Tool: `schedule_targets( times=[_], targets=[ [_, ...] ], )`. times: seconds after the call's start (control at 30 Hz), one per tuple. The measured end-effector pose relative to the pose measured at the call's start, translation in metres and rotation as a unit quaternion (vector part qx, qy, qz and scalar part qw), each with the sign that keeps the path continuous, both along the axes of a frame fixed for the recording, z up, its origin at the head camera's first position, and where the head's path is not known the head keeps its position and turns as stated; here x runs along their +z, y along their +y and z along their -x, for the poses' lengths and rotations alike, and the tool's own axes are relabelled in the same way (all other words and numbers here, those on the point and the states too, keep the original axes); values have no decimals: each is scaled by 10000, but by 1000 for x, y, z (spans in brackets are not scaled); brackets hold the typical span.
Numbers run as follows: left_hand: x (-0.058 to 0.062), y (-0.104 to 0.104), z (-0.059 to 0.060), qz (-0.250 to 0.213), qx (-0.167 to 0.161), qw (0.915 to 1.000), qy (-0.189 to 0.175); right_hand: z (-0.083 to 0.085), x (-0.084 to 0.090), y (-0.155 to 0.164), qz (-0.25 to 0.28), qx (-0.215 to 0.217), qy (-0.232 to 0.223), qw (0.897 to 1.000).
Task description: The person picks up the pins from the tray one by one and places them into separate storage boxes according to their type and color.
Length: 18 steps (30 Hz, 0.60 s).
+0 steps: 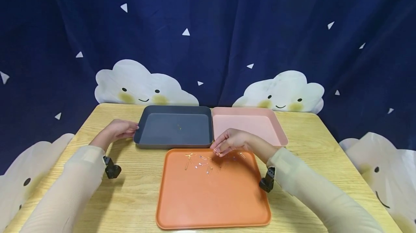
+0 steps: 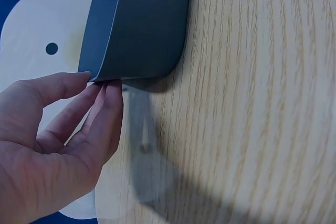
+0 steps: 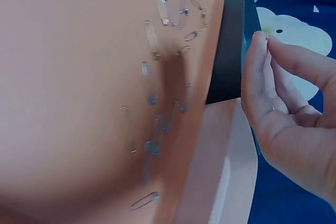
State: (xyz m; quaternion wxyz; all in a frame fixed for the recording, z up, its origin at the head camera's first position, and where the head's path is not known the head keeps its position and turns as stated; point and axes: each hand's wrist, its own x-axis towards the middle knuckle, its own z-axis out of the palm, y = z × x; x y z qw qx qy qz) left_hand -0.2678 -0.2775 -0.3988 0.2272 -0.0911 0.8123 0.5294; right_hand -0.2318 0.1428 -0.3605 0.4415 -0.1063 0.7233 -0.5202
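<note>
My left hand (image 1: 124, 129) pinches the left rim of a dark grey tray (image 1: 175, 145) with thumb and fingers; the left wrist view shows this grip at the tray's corner (image 2: 142, 51). Over the far edge of an orange tray (image 1: 211, 200), my right hand (image 1: 232, 141) has thumb and forefinger pinched together. A small glint shows between these fingertips (image 3: 258, 38), seemingly a safety pin mostly hidden by them. Several gold and silver safety pins (image 1: 209, 170) lie scattered on the far part of the orange tray. Two tiny gold pins (image 1: 179, 127) lie inside the grey tray.
A pink tray (image 1: 281, 132) stands to the right of the grey one, side by side with it. All the trays rest on a light wooden table (image 1: 136, 193). Behind the table hangs a dark blue curtain (image 1: 214, 45) with white clouds and triangles.
</note>
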Motion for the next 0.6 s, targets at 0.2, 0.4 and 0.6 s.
schedule_targets(
  times=[0.2,0.4,0.6],
  targets=[
    [1,0,-3,-29,-49,10000,42,17,9,-18,-84,-9,-5,10000],
    [-4,0,-3,-124,-78,9999,70,39,14,-38,-288,-4,11,9996],
    [-5,-5,-1,-537,27,9985,115,63,23,-56,-699,-109,119,9974]
  ],
)
